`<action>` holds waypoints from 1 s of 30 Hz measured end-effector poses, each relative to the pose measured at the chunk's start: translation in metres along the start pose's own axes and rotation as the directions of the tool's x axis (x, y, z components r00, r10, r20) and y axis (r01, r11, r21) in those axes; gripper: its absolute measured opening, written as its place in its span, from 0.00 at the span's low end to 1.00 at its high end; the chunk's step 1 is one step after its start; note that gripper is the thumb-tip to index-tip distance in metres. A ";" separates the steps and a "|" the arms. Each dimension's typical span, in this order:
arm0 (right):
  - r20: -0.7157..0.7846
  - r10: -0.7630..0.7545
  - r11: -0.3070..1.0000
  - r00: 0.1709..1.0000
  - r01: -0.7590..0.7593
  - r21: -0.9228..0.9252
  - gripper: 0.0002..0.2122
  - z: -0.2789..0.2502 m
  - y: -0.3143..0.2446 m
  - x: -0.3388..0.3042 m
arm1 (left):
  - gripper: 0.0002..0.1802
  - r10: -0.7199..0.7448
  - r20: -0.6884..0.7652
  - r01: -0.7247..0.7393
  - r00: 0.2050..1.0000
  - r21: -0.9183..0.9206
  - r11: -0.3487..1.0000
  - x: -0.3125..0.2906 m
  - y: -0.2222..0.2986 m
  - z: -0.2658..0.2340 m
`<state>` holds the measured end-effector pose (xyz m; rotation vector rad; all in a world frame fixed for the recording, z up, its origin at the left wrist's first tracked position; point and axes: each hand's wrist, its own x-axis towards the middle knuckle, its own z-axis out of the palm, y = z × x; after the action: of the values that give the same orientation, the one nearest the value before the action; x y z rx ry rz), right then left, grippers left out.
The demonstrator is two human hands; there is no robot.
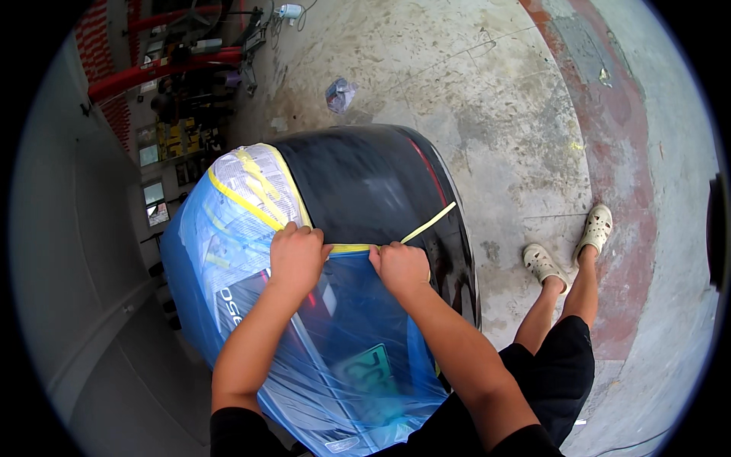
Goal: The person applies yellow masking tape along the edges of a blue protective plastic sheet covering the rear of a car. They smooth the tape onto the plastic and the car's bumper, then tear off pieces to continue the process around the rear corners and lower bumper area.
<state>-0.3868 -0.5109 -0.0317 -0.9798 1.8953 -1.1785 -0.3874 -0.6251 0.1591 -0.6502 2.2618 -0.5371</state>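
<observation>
Blue masking film [358, 305] covers the lower part of a car's rear end, with a green plate showing through it. Along its upper edge runs yellow masking tape [352, 247], between the film and a bare black panel [358, 183]. My left hand [297, 259] is closed at the tape, by the corner of a newspaper-covered patch [266, 183]. A short way to its right, my right hand [403, 268] is closed with thumb and fingers pressed together on the same strip. Beyond it a loose tape end sticks out over the black panel. My fingertips are partly hidden.
A crumpled plastic bag [341, 95] lies on the stained concrete floor [457, 91] past the car. Red metal equipment [167, 72] stands at the far left, near a pale wall [84, 228]. Two feet in pale clogs [544, 263] stand right of the car.
</observation>
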 end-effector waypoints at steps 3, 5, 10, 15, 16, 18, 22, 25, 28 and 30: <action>0.012 -0.003 1.000 1.000 0.003 -0.005 0.19 0.001 -0.002 -0.002 | 0.13 0.001 0.012 -0.001 1.000 -0.011 1.000 -0.008 -0.001 -0.003; 0.013 0.000 1.000 1.000 0.000 -0.008 0.19 0.002 -0.001 0.000 | 0.12 -0.030 -0.003 0.030 1.000 -0.046 0.998 -0.009 0.000 -0.012; 0.005 -0.011 1.000 1.000 0.011 0.001 0.19 0.002 -0.001 0.000 | 0.13 -0.048 0.061 0.059 0.997 -0.183 0.981 -0.006 0.000 -0.029; 0.018 -0.014 1.000 1.000 0.014 0.005 0.19 0.003 -0.001 0.001 | 0.09 -0.010 -0.022 0.008 1.000 -0.105 0.994 -0.002 0.001 -0.010; 0.016 -0.016 1.000 1.000 0.015 0.008 0.19 0.003 -0.001 0.001 | 0.08 -0.011 -0.014 0.009 1.000 -0.103 0.995 -0.001 0.001 -0.008; 0.026 -0.011 1.000 1.000 0.011 0.016 0.19 0.003 -0.001 0.001 | 0.07 -0.013 0.004 0.013 1.000 -0.096 0.995 0.000 0.001 -0.005; 0.031 -0.002 1.000 1.000 0.002 0.011 0.19 0.002 0.000 0.001 | 0.06 -0.047 0.102 0.054 0.994 -0.062 0.997 0.006 0.001 -0.003; 0.035 -0.005 1.000 0.999 0.004 0.009 0.19 0.004 0.002 0.001 | 0.07 -0.096 0.199 0.103 0.975 -0.029 0.994 0.014 0.003 -0.005; 0.016 -0.011 1.000 1.000 0.011 0.026 0.18 0.005 0.002 0.001 | 0.08 -0.093 0.164 0.093 0.982 0.011 0.996 0.016 0.006 -0.003; 0.027 -0.010 1.000 1.000 0.009 0.026 0.18 0.004 0.003 0.001 | 0.09 -0.094 0.129 0.095 0.987 -0.005 0.995 0.014 0.006 0.000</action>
<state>-0.3841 -0.5126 -0.0357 -0.9868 1.8513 -1.1867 -0.3981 -0.6281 0.1488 -0.7792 2.1231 -0.5133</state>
